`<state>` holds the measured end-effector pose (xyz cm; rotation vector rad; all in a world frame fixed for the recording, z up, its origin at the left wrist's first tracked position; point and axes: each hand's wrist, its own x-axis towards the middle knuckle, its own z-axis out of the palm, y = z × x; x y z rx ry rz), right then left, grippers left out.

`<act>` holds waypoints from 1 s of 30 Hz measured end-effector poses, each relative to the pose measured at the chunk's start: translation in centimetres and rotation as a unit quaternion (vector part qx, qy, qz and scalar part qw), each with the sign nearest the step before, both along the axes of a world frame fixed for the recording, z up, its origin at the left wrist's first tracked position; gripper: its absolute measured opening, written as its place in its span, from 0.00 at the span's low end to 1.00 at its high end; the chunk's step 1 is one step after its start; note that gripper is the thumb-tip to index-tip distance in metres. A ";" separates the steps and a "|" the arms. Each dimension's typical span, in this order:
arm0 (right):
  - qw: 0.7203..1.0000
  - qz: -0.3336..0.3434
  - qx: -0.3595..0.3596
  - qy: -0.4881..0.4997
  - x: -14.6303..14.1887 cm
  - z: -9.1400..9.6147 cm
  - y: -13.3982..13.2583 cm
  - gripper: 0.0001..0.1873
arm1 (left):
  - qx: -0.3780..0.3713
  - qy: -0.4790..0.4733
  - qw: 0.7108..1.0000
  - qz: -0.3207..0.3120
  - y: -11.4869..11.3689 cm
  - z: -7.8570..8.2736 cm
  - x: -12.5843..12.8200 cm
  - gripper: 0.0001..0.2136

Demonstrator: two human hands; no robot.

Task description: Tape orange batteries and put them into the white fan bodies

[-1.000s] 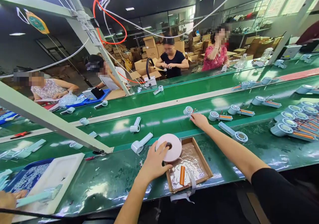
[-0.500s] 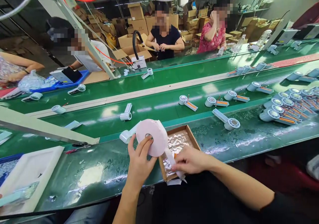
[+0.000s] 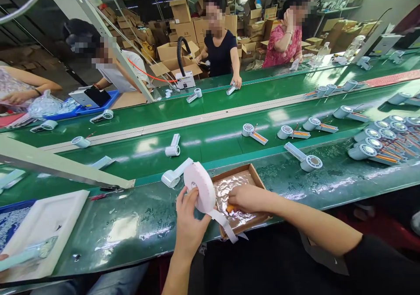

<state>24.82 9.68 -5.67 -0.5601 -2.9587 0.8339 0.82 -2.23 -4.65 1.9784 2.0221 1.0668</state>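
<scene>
My left hand (image 3: 190,218) is closed around a wide roll of white tape (image 3: 205,187), its fingers at the core hole. A loose strip of tape (image 3: 226,225) hangs from the roll over the near edge of a shallow cardboard tray (image 3: 257,177). Inside that tray, my right hand (image 3: 247,198) is curled low over a shiny, film-like lining. A small orange object (image 3: 230,208) shows at its fingertips; its kind is mostly hidden. Just behind the roll lies a pale blue handheld-fan body (image 3: 171,179), partly covered by the roll.
A green conveyor (image 3: 210,142) carries several similar fan bodies, with a cluster of them (image 3: 367,150) at right. One more (image 3: 310,163) lies beyond the tray. A slanting metal post (image 3: 65,161) and a white tray (image 3: 70,212) stand at left. Co-workers sit across the line.
The roll has turned more edge-on. My right hand has left the tape strip and moved over the tray's lining. A co-worker across has reached out to a fan body on the far belt.
</scene>
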 end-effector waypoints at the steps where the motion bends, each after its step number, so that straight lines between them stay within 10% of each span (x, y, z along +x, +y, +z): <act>1: 0.996 -0.063 -0.048 0.038 0.3 0.3 0.4 0.10 | 0.023 0.046 0.999 -0.011 0.0 0.2 0.0 0.26; 7: 0.835 -0.320 -0.293 0.337 2.1 4.2 1.0 0.23 | 0.076 0.198 0.975 -0.063 0.4 1.2 0.0 0.25; 12: 0.879 -0.315 -0.243 0.265 2.6 6.4 0.1 0.13 | 0.028 0.214 0.970 -0.114 1.3 1.6 0.0 0.27; 14: 0.856 -0.305 -0.313 0.275 2.7 6.2 0.3 0.11 | 0.017 0.199 0.971 -0.127 1.6 1.7 0.2 0.26; 16: 0.777 -0.320 -0.412 0.350 2.0 5.4 0.2 0.15 | 0.015 0.182 0.977 -0.111 1.8 1.6 1.2 0.24; 21: 0.459 -0.421 -0.489 0.611 -2.1 2.8 -1.3 0.21 | 0.034 0.146 0.989 0.009 1.6 0.2 6.5 0.25; 25: 0.426 -0.445 -0.450 0.647 1.4 3.1 2.1 0.20 | 0.007 0.177 0.984 -0.012 0.9 -1.1 8.6 0.25; 28: 0.344 -0.481 -0.281 0.756 8.6 4.1 7.2 0.14 | -0.047 0.194 0.979 -0.047 0.8 -0.9 6.8 0.24; 30: 0.353 -0.466 -0.225 0.779 12.6 4.2 8.8 0.16 | -0.092 0.192 0.976 -0.054 1.3 -0.1 4.6 0.28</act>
